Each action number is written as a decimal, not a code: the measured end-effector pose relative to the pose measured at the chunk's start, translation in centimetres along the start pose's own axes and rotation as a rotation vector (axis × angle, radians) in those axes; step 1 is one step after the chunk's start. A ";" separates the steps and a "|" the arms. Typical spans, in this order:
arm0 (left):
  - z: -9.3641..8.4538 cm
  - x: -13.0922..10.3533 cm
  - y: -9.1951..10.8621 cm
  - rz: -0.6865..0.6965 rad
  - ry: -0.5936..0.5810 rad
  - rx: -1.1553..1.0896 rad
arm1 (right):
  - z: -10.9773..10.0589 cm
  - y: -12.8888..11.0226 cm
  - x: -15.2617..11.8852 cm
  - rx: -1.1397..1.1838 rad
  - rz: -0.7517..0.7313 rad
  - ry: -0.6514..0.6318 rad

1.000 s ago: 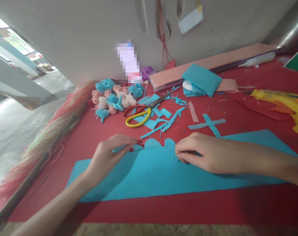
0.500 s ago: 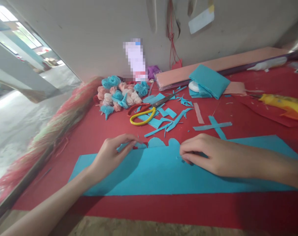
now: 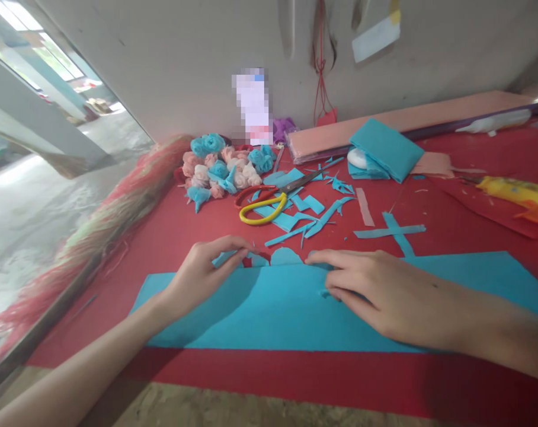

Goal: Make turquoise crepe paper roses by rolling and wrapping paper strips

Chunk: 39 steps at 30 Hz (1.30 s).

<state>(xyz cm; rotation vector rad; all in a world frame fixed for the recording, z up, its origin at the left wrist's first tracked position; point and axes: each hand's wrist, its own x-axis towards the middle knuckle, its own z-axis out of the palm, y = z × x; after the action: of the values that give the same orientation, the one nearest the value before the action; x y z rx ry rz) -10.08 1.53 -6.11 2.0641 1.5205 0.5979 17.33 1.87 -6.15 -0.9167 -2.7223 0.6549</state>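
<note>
A long blue paper sheet point(image 3: 269, 320) lies across the red table, with rounded blue cut pieces point(image 3: 287, 256) along its back edge. My left hand point(image 3: 211, 267) is at the left of that edge, thumb and forefinger pinched on a rounded blue piece. Over the sheet's middle, my right hand point(image 3: 362, 284) rests with its forefinger stretched onto the back edge, covering a rounded piece. Its other fingers are bent, and a tiny blue scrap point(image 3: 324, 293) lies beside them.
Behind the sheet are scissors point(image 3: 264, 207), blue scraps point(image 3: 313, 204), crepe roses point(image 3: 218, 172) and a folded blue packet point(image 3: 387, 148). A phone point(image 3: 255, 110) leans on the wall. A yellow glue gun point(image 3: 513, 193) lies right; straw-like fibres point(image 3: 131, 196) line the left edge.
My right hand has moved a little left, and its forefinger has stretched out over a rounded piece that showed before. My left hand has hardly moved. The view has shifted slightly.
</note>
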 end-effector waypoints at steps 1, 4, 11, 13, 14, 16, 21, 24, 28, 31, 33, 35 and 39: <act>0.0 0.0 0.0 -0.004 0.002 0.002 | 0.2 -0.1 0.0 -0.039 -0.010 0.010; 0.1 0.0 0.0 -0.014 0.003 -0.001 | 0.6 -0.3 0.0 -0.135 -0.015 0.041; 0.2 0.1 0.0 -0.023 -0.020 -0.027 | 1.3 -0.3 0.0 -0.209 -0.058 0.116; 0.2 0.1 -0.1 -0.028 -0.025 -0.029 | 1.4 -0.3 -0.1 -0.217 -0.070 0.133; 0.2 0.1 -0.1 -0.031 -0.028 -0.030 | 1.5 -0.2 -0.1 -0.221 -0.072 0.133; 0.2 0.1 -0.2 -0.035 -0.032 -0.033 | 1.6 -0.2 -0.2 -0.230 -0.074 0.134; 0.2 0.1 -0.1 -0.035 -0.030 -0.032 | 1.7 -0.3 -0.1 -0.229 -0.087 0.143; 0.2 0.1 -0.1 -0.031 -0.035 -0.034 | 1.7 -0.3 -0.1 -0.226 -0.083 0.145; 0.3 0.1 -0.2 -0.020 -0.026 -0.037 | 1.9 -0.2 -0.2 -0.239 -0.081 0.150; 0.3 0.1 -0.2 -0.013 -0.009 -0.035 | 2.0 -0.1 -0.2 -0.243 -0.084 0.152; 0.3 0.0 -0.1 -0.012 -0.008 -0.037 | 2.0 -0.1 -0.1 -0.241 -0.082 0.154; 0.3 0.0 -0.1 -0.013 -0.014 -0.044 | 2.0 -0.2 -0.1 -0.242 -0.081 0.170; 0.3 0.0 -0.1 -0.018 -0.025 -0.061 | 1.9 -0.3 -0.1 -0.238 -0.093 0.193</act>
<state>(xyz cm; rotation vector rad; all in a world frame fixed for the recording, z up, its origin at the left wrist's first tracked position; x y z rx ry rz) -10.01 1.48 -6.44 2.0034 1.4871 0.6021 16.60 0.90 -7.70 -0.8456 -2.6857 0.2153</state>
